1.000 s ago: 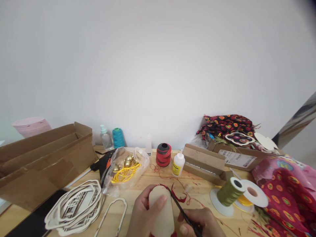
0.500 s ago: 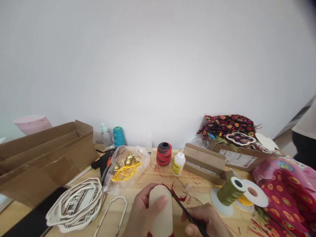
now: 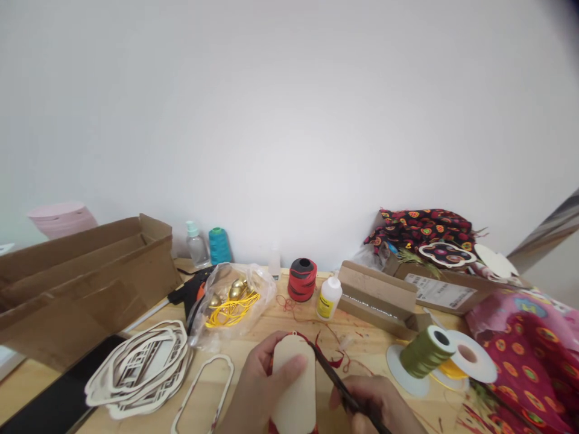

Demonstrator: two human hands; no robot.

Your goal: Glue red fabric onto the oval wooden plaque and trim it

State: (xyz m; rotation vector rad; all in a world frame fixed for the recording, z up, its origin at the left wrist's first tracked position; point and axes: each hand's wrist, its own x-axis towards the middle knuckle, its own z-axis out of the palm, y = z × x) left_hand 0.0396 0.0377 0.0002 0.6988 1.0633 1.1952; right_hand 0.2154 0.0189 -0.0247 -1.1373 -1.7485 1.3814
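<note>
One pale, flat, round-ended wooden panel (image 3: 296, 392), red fabric showing at its edge, is in the left hand's (image 3: 260, 383) grasp above the wooden table's (image 3: 266, 319) near middle. The right hand (image 3: 368, 404) grips a slim black tool (image 3: 333, 378), tip at the panel's upper right edge. Open wood, crossed by loose red thread (image 3: 330, 330), reaches the red-and-black thread cone (image 3: 302, 282); an olive-green thread spool (image 3: 427, 352) bounds the right.

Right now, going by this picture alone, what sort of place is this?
Probably a craft workspace, judging by the olive thread spool, the pile of pale cut-out frames and the red patterned fabric.
</note>
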